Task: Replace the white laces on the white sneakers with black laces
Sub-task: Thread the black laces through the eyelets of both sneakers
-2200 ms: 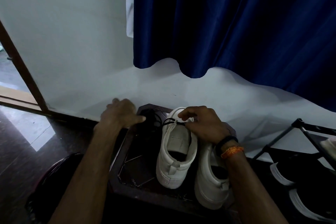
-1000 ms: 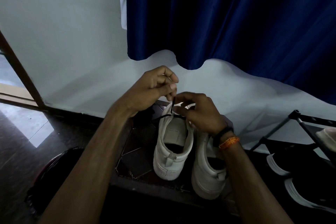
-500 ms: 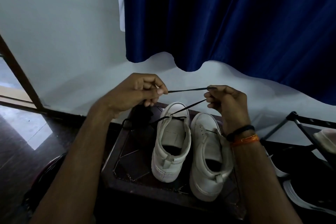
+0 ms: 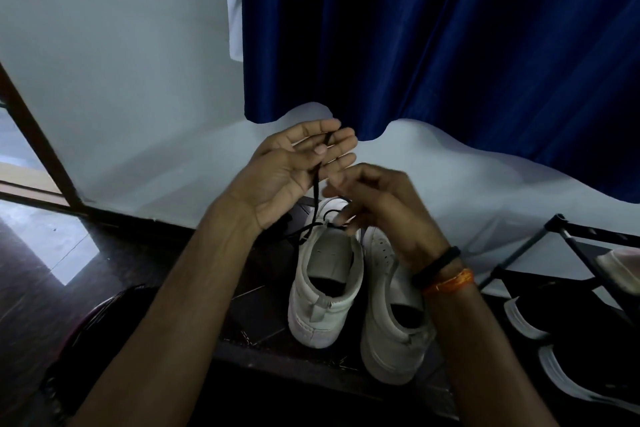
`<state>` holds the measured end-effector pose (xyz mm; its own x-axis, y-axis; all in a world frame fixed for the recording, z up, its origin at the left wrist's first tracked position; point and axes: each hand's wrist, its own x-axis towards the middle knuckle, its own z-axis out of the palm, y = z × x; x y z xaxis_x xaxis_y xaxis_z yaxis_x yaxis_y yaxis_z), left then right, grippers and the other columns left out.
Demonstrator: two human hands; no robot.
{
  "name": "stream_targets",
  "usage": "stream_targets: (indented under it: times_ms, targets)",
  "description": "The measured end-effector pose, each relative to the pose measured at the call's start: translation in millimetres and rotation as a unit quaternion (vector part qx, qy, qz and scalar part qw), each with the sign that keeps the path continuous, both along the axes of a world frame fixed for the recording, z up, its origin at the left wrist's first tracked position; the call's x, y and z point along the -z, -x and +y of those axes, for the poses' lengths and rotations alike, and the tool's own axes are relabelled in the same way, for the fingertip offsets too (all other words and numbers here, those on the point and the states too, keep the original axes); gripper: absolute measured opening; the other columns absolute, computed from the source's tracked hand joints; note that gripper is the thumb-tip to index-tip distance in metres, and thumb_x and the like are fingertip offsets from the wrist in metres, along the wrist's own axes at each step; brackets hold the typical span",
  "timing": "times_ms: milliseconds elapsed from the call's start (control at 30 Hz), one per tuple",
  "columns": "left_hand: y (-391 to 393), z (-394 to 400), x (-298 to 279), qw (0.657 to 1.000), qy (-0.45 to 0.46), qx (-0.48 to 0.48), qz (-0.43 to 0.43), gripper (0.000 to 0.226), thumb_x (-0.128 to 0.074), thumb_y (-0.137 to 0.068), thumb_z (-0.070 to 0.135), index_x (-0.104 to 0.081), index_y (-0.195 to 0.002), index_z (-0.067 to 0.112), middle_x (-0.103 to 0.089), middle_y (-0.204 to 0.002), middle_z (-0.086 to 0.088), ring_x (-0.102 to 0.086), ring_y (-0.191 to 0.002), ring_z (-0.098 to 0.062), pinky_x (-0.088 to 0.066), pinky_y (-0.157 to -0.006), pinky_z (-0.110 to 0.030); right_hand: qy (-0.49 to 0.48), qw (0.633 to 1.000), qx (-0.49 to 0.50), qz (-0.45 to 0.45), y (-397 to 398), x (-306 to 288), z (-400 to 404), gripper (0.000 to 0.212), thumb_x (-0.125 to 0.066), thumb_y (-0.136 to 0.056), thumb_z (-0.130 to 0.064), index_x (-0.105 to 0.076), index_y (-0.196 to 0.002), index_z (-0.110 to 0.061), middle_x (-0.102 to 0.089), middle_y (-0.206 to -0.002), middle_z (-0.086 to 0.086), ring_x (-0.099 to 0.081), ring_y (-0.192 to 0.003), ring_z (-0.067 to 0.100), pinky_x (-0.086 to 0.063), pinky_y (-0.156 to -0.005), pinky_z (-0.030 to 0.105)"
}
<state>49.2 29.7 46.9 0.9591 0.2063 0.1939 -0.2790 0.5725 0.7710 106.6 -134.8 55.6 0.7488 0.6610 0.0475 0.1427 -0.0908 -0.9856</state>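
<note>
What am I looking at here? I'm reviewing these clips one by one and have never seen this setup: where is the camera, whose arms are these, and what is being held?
There is no machine here. One wide-angle camera sits on a person's head and looks forward and down, so both arms reaching in from the bottom are the wearer's own.

The left hand is raised palm-up with fairly straight fingers, and a black lace runs between thumb and fingers down to the toe end of the left white sneaker. The right hand, with a black band and an orange thread at the wrist, is blurred above that toe end; what it holds I cannot tell.

A second white sneaker stands beside the first, showing no lace. Both rest on a dark low table. A blue curtain hangs behind, and a black shoe rack stands at right.
</note>
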Motion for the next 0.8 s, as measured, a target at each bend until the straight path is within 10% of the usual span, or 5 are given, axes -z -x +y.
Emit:
stream_targets:
  times_ms: [500,667,800]
  targets:
    - [1.3,34.0,5.7,0.969,0.122,-0.215,0.016,0.028,-0.047,-0.096,-0.015,-0.059,-0.121,-0.008,-0.068,-0.120,-0.023,-0.069,-0.113,-0.027,-0.056,-0.098,-0.037,0.090,0.991,0.037,-0.088,-35.3,-3.2,-37.8,0.015,-0.071,-0.092,-0.018,-0.077,-0.090,-0.004,-0.066,-0.067,0.009,-0.049,-0.050,0.008,-0.038,-0.046,0.020]
    - [7.3,46.2,22.4,0.953,-0.122,-0.232,0.154,0.017,-0.061,-0.095,-0.004,-0.067,-0.110,-0.007,-0.074,-0.102,-0.021,-0.075,-0.094,-0.026,-0.061,-0.085,-0.035,0.095,0.978,0.088,-0.161,-41.5,-2.5,-43.6,0.019,-0.075,-0.087,-0.034,-0.079,-0.082,-0.016,-0.068,-0.063,0.001,-0.047,-0.047,0.002,-0.037,-0.049,0.012]
    - [5.5,47.6,36.8,0.788,-0.477,-0.289,0.263,0.011,-0.074,-0.090,0.026,-0.077,-0.089,0.015,-0.069,-0.083,0.002,-0.065,-0.075,-0.012,-0.049,-0.071,-0.024,0.110,0.966,0.083,-0.220,-40.2,1.5,-36.8,0.020,-0.076,-0.085,-0.037,-0.080,-0.081,-0.018,-0.068,-0.062,-0.006,-0.057,-0.053,0.001,-0.041,-0.055,0.010]
